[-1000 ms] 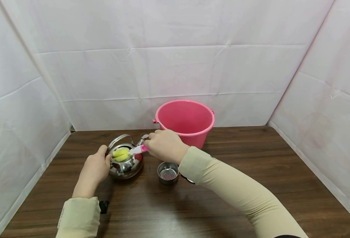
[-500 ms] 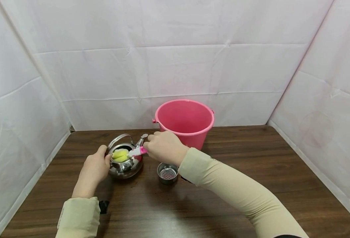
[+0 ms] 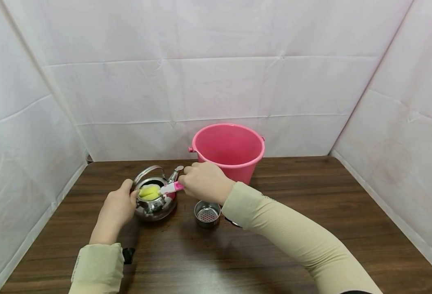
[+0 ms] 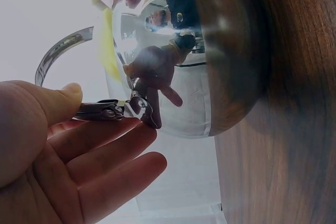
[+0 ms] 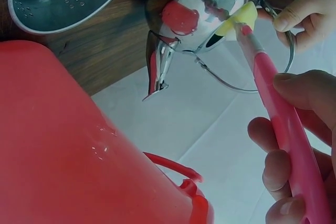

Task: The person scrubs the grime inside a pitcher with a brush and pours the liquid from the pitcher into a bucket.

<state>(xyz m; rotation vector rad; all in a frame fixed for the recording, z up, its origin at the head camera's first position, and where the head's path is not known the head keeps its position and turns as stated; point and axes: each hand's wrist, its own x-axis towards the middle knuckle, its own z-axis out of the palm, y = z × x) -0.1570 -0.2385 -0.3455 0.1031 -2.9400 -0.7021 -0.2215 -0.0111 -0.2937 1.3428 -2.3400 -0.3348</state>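
White sheeting [image 3: 216, 90] is hung behind and on both sides of a dark wood-grained table [image 3: 311, 212]. On its left part, in the head view, an upright steel kettle [image 3: 157, 210] is set, its spout [image 3: 173, 175] turned toward the side where a pink bucket [image 3: 243, 174] is stood near the back sheeting. By the left hand [image 3: 117, 206] the kettle is held at one end of its arched handle [image 4: 65, 43]; how this is done is hidden from the head but shown at the left wrist, where the handle is pinched beside its hinge [image 4: 134, 109] under the thumb, with the other fingers stretched out below. By the right hand [image 3: 205, 180] a brush [image 3: 169, 188] is gripped, its yellow sponge [image 3: 149, 193] lodged in the kettle's mouth. From the head, most of the brush's pink grip is covered by that hand; from the right wrist it is seen at length, wrapped by curled fingers with the thumb laid along it. Only from the right wrist is the bucket's red reflection seen on the kettle's wall; at the left wrist, the left hand is mirrored instead. Near the kettle a strainer [image 3: 207, 215] is placed, its pierced base visible from above. Beside the right cuff [image 3: 246, 204] another metal piece [image 3: 233, 222] is mostly covered.
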